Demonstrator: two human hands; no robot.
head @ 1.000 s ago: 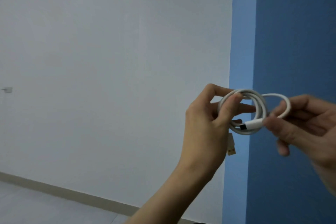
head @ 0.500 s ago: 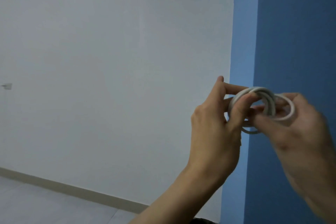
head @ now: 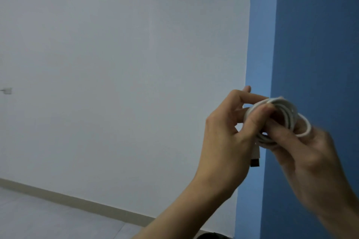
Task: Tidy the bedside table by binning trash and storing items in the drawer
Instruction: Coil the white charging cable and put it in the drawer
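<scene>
Your left hand (head: 227, 141) pinches the coiled white USB cable (head: 287, 114) between thumb and fingers at the coil's left side. Your right hand (head: 310, 161), motion-blurred, has its fingers curled round the coil's lower right, with one loop sticking out past them. Cable is in mid-air between both hands, in front of where the white wall (head: 116, 64) meets the blue wall (head: 320, 35); its USB plug (head: 254, 158) hangs down just beside the left palm.

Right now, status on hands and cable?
Left hand grips coiled white cable. Right hand pinches its loops. USB plug dangles below. Nothing obstructs.
</scene>
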